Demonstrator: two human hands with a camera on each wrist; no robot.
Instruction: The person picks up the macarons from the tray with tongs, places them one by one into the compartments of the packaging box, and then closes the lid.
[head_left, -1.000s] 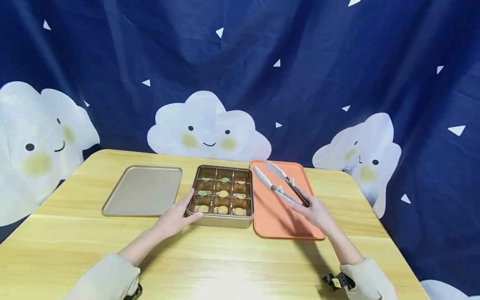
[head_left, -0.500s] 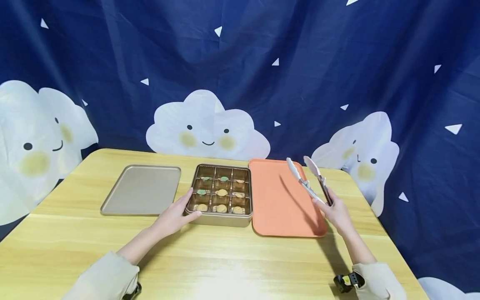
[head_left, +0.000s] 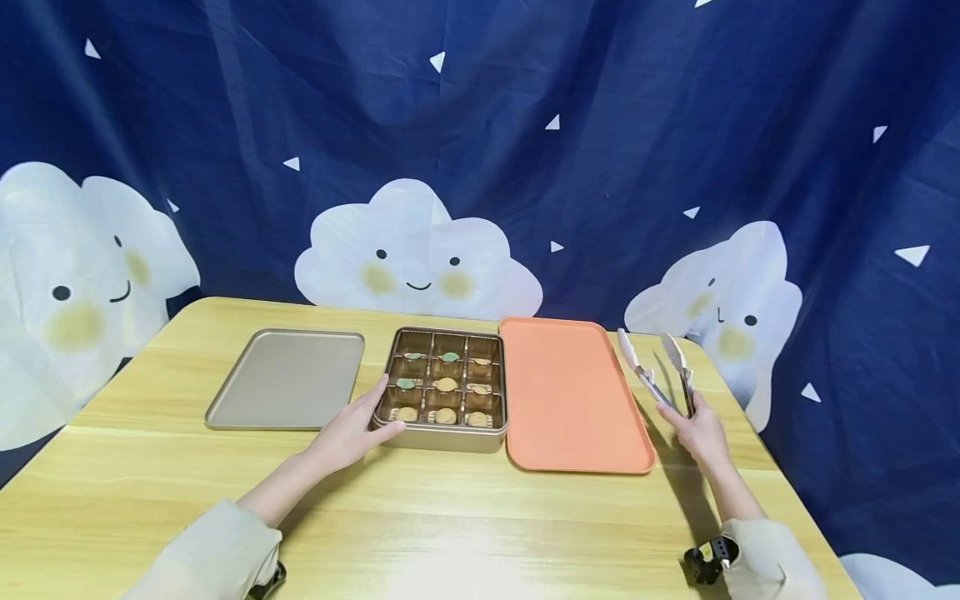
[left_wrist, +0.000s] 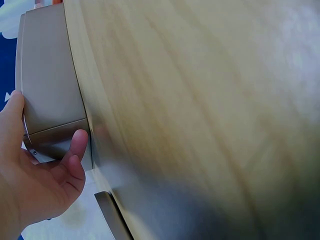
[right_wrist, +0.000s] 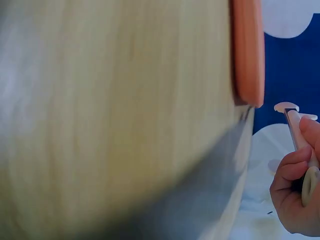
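Observation:
In the head view, my left hand (head_left: 345, 435) holds the near left corner of a bronze square tin (head_left: 450, 439). Its thumb lies at the front rim, the fingers along the left side. The left wrist view shows fingertips curled at the tin's (left_wrist: 50, 70) corner. Inside is a brown divided insert with yellow and green round pieces, cookie-like (head_left: 446, 384), in its compartments. My right hand (head_left: 705, 429) grips a pair of tongs (head_left: 651, 383) by the handles, right of the orange tray (head_left: 573, 400). The tongs' arms are spread, with nothing between the tips.
A flat bronze lid or tray (head_left: 288, 379) lies left of the tin. The orange tray sits right beside the tin. All stand on a wooden table (head_left: 360, 533), with a blue cloud-print curtain (head_left: 480, 100) behind its far edge.
My right hand has carried the tongs rightward, from over the orange tray to beyond its right edge. The left hand and the tin have stayed in place.

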